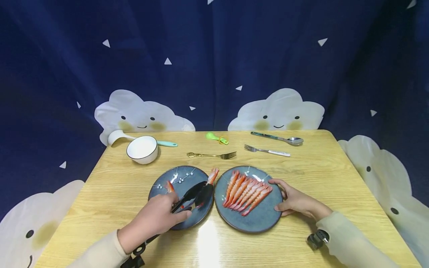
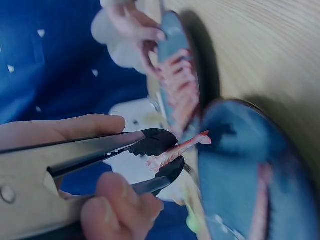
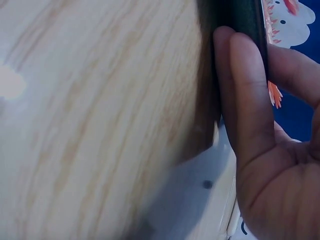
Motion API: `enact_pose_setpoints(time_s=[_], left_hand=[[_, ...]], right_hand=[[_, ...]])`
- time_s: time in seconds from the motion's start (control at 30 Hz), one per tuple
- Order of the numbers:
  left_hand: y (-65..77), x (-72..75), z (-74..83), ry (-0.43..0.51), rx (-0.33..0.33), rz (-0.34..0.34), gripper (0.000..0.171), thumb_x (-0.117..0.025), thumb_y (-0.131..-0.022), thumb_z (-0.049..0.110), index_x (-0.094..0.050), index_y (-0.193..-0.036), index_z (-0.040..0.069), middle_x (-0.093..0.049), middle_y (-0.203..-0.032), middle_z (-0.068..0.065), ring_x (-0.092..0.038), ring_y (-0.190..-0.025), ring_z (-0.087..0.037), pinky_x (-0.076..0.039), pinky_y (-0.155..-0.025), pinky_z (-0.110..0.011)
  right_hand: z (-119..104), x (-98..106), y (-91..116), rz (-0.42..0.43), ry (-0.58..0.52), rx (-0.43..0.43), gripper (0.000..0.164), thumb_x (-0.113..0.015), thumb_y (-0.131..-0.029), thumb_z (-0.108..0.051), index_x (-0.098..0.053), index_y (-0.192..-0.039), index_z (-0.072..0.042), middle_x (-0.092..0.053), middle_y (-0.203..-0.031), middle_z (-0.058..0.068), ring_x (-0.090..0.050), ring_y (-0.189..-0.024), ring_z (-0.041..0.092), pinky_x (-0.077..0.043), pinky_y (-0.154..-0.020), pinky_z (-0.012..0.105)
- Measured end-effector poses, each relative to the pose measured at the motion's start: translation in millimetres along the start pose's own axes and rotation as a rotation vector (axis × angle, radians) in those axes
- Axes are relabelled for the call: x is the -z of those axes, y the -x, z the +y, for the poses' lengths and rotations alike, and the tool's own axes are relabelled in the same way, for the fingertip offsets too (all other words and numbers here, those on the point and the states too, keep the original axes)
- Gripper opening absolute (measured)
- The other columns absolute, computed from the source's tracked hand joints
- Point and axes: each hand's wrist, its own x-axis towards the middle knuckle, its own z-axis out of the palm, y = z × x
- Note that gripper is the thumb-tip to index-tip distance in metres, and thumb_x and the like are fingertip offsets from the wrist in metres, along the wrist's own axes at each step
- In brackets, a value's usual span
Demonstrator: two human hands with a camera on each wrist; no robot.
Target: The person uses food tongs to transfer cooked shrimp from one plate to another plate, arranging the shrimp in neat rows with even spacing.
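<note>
In the head view my left hand (image 1: pixel 156 214) grips a pair of black-tipped tongs (image 1: pixel 191 194) above the left blue plate (image 1: pixel 161 186). Between the tong tips a shrimp (image 2: pixel 182 149) is pinched, clear of both plates in the left wrist view. Another shrimp (image 1: pixel 170 187) lies on the left plate, partly hidden by my hand and the tongs. My right hand (image 1: pixel 295 199) holds the rim of the right blue plate (image 1: pixel 258 222), thumb above and fingers beneath in the right wrist view. Several shrimp (image 1: pixel 246 191) lie side by side in a row on that plate.
Behind the plates are a white bowl (image 1: pixel 142 149), a ladle (image 1: pixel 117 136) with a mint handle, a gold fork (image 1: pixel 212 155), a small green spoon (image 1: pixel 214 137), a white-handled fork (image 1: pixel 267 150) and a metal spoon (image 1: pixel 278 137). A dark blue curtain (image 1: pixel 214 67) hangs behind the wooden table (image 1: pixel 311 171).
</note>
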Motion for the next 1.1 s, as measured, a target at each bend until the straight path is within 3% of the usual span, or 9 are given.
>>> enact_pose_setpoints(time_s=[0.1, 0.23, 0.43, 0.57, 0.73, 1.1], left_hand=[[-6.9, -2.5, 17.1, -0.017, -0.105, 0.003, 0.039, -0.062, -0.072, 0.051, -0.047, -0.068, 0.016, -0.034, -0.051, 0.006, -0.030, -0.044, -0.008, -0.025, -0.040, -0.025], [-16.7, -12.1, 42.9, -0.015, -0.196, -0.042, 0.037, -0.060, -0.073, 0.053, -0.048, -0.073, 0.018, -0.042, -0.056, 0.007, -0.039, -0.049, -0.008, -0.032, -0.043, -0.025], [-29.8, -32.6, 81.6, -0.064, -0.279, -0.139, 0.041, -0.058, -0.072, 0.057, -0.052, -0.078, 0.016, -0.048, -0.061, 0.006, -0.047, -0.056, -0.010, -0.036, -0.047, -0.027], [-34.7, -43.6, 97.6, -0.094, -0.287, -0.227, 0.049, -0.057, -0.072, 0.058, -0.055, -0.088, 0.012, -0.048, -0.062, 0.005, -0.048, -0.058, -0.010, -0.037, -0.047, -0.028], [-42.0, -52.1, 103.1, -0.084, -0.295, -0.295, 0.053, -0.058, -0.074, 0.052, -0.055, -0.101, 0.007, -0.045, -0.055, 0.005, -0.044, -0.053, -0.008, -0.037, -0.047, -0.026], [-44.8, -56.3, 96.9, -0.105, -0.266, -0.245, 0.042, -0.062, -0.072, 0.049, -0.053, -0.084, 0.011, -0.043, -0.059, 0.005, -0.043, -0.053, -0.010, -0.034, -0.043, -0.028]], right_hand=[[0.8, -0.2, 0.5, 0.001, -0.001, 0.004, 0.088, -0.066, -0.073, 0.002, -0.010, -0.136, -0.020, -0.041, -0.108, 0.025, -0.057, -0.080, 0.028, -0.048, -0.058, 0.043], [2.2, 0.4, 1.3, 0.004, -0.010, 0.006, 0.088, -0.066, -0.072, 0.002, -0.010, -0.136, -0.019, -0.041, -0.109, 0.025, -0.058, -0.080, 0.029, -0.048, -0.059, 0.044], [2.6, -0.1, 0.5, -0.008, -0.041, 0.019, 0.089, -0.066, -0.072, 0.004, -0.009, -0.136, -0.020, -0.042, -0.108, 0.025, -0.058, -0.081, 0.030, -0.047, -0.059, 0.045], [3.0, -1.0, -0.3, -0.018, -0.043, 0.027, 0.090, -0.066, -0.072, 0.003, -0.009, -0.137, -0.019, -0.042, -0.107, 0.024, -0.058, -0.079, 0.028, -0.047, -0.058, 0.046], [3.2, -0.4, -1.2, -0.021, -0.062, 0.044, 0.090, -0.066, -0.071, 0.005, -0.008, -0.137, -0.019, -0.044, -0.107, 0.023, -0.058, -0.079, 0.029, -0.047, -0.058, 0.047], [5.3, 1.0, -1.5, -0.036, -0.106, 0.034, 0.090, -0.065, -0.072, 0.005, -0.007, -0.137, -0.021, -0.044, -0.112, 0.024, -0.057, -0.085, 0.035, -0.046, -0.062, 0.048]])
